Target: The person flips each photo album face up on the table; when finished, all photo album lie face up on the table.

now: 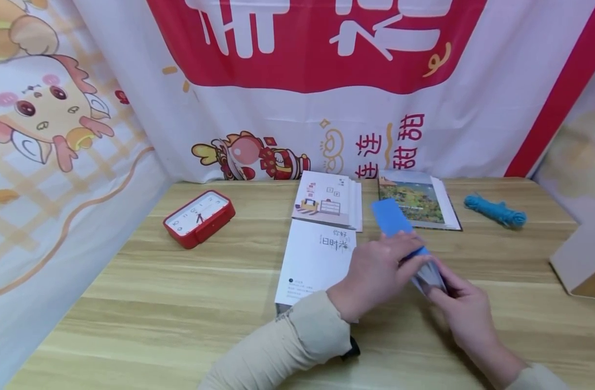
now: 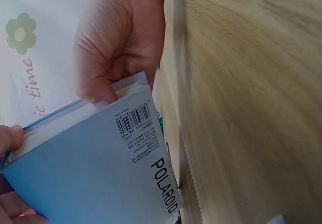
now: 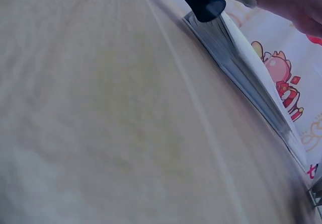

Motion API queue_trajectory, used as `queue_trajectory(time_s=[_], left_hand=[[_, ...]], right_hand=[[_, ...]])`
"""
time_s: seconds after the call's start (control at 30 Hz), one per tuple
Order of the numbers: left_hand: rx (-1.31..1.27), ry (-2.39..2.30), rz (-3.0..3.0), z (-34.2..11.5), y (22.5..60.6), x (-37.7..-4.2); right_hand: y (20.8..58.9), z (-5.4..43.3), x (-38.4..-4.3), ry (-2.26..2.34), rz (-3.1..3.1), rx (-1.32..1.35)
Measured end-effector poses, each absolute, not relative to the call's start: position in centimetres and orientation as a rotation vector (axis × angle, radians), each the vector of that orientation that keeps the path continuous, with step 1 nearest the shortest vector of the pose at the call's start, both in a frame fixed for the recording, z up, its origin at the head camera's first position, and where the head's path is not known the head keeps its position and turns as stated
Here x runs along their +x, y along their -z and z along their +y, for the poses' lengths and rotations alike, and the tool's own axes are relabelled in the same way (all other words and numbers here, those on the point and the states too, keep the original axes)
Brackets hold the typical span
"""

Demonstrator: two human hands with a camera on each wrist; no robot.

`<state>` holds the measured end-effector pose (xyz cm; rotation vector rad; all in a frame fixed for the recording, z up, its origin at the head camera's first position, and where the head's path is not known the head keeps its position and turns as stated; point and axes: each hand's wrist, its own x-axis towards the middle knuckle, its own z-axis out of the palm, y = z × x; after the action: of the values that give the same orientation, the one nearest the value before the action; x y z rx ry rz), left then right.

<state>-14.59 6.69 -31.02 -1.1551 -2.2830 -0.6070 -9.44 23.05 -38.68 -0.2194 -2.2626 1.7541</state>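
Note:
A blue photo album marked POLAROID, with a barcode on its pale blue cover, is tilted above the table. My left hand grips its far end, with the thumb at the page edges in the left wrist view. At the near end my right hand holds it, the thumb pressed against the pages. To the left lies a thick white book, partly hidden by my left forearm. In the right wrist view, the book's page edges show, while the right hand's fingers are out of sight.
A red alarm clock lies face up at the left. Illustrated cards or booklets overlap the white book's far end. Behind the album lies a picture-covered book. Teal cord and a white box are on the right.

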Motion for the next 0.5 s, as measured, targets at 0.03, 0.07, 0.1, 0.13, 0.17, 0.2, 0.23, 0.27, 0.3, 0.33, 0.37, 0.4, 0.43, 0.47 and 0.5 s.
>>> queue_trajectory(time_s=[0.03,0.07,0.1,0.13,0.17,0.2,0.23,0.27,0.3,0.33,0.37,0.4,0.43,0.47,0.5], left_hand=[[-1.141,0.622,-2.271,6.6,31.0,-14.6],[-1.13,0.633,-2.257,6.4,31.1,-14.7],[-1.121,0.653,-2.249,6.2,31.2,-14.7],[-1.116,0.687,-2.24,6.0,31.2,-14.7],[-1.111,0.712,-2.23,5.9,31.2,-14.7],[-1.103,0.741,-2.225,5.7,31.3,-14.7],[-1.1,0.777,-2.219,5.6,31.3,-14.8],[-1.102,0.817,-2.214,5.5,31.4,-14.8],[-1.101,0.848,-2.216,5.4,31.4,-14.8],[-1.103,0.881,-2.212,5.3,31.5,-14.8],[-1.105,0.896,-2.212,5.2,31.6,-14.8],[-1.107,0.92,-2.213,5.2,31.7,-14.7],[-1.112,0.937,-2.21,5.1,31.9,-14.7],[-1.12,0.95,-2.215,5.0,32.1,-14.6],[-1.125,0.954,-2.224,5.0,32.2,-14.5]], right_hand=[[38.5,23.1,-9.5,-1.719,-2.286,-0.224],[38.4,23.2,-9.5,-1.686,-2.304,-0.23],[38.2,23.3,-9.4,-1.673,-2.304,-0.224],[37.9,23.4,-9.3,-1.647,-2.312,-0.212],[37.7,23.5,-9.3,-1.632,-2.311,-0.198],[37.4,23.6,-9.2,-1.595,-2.317,-0.184],[37.1,23.7,-9.1,-1.561,-2.325,-0.173],[36.8,23.9,-9.0,-1.555,-2.314,-0.157],[36.5,24.0,-8.9,-1.538,-2.312,-0.13],[36.2,24.3,-8.9,-1.508,-2.319,-0.104],[35.9,24.5,-8.9,-1.472,-2.329,-0.078],[35.7,24.8,-8.8,-1.43,-2.336,-0.043],[35.5,25.1,-8.8,-1.392,-2.337,0.014],[35.4,25.4,-8.9,-1.344,-2.338,0.079],[35.2,25.8,-8.9,-1.29,-2.335,0.156]])
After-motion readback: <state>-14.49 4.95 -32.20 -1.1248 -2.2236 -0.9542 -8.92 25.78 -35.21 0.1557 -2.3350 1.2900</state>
